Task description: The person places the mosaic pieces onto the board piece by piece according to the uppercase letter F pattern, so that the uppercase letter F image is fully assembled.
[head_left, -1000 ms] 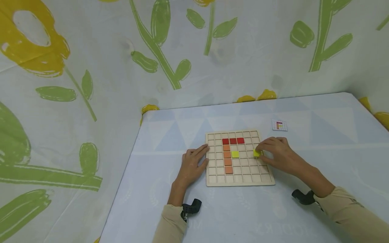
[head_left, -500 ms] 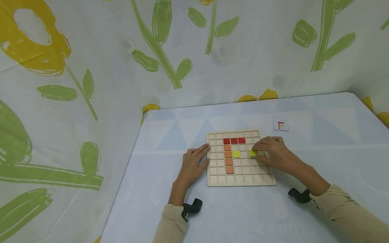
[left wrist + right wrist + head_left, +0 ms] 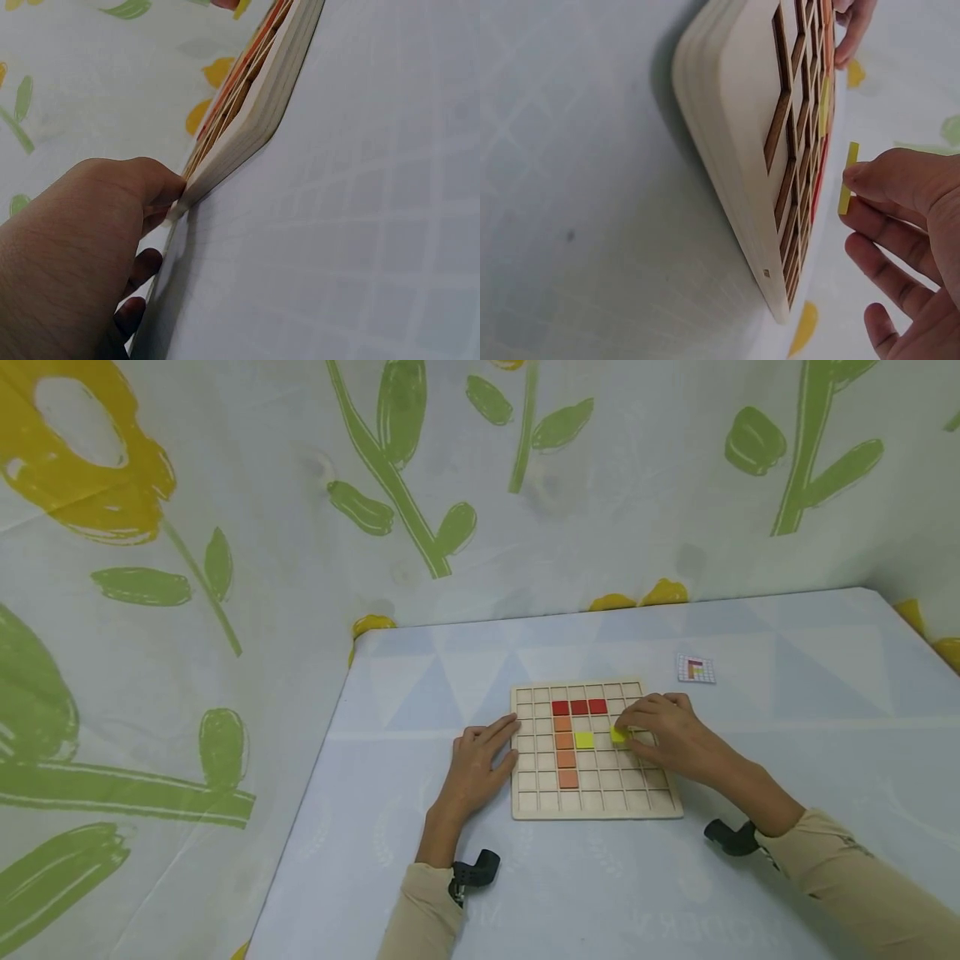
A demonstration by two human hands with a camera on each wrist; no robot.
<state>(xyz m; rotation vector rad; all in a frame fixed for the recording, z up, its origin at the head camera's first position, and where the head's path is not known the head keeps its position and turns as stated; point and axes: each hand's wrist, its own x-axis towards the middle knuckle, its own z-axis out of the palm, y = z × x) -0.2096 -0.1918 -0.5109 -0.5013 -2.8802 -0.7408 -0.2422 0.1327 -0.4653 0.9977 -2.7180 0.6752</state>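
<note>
A wooden grid board [image 3: 600, 806] lies on the table. Three red tiles [image 3: 579, 707] form a row in it, with a column of several orange tiles [image 3: 565, 742] below their left end. One yellow tile [image 3: 584, 740] fills a cell right of the orange column. My right hand [image 3: 671, 737] pinches a second yellow tile [image 3: 849, 178] between thumb and fingers, raised above the board's right part. My left hand [image 3: 474, 770] rests at the board's left edge; in the left wrist view its thumb and fingertips [image 3: 176, 191] touch the rim, fingers fairly straight.
A small pattern card [image 3: 696, 668] with a printed grid lies behind the board to the right. The pale blue-patterned table [image 3: 420, 652] runs back to a flower-printed cloth [image 3: 262, 485]. Both wrists wear black camera mounts [image 3: 475, 868].
My right hand has moved left over the board with the pinched yellow tile, toward the tile in the grid. My left hand has stayed at the board's edge.
</note>
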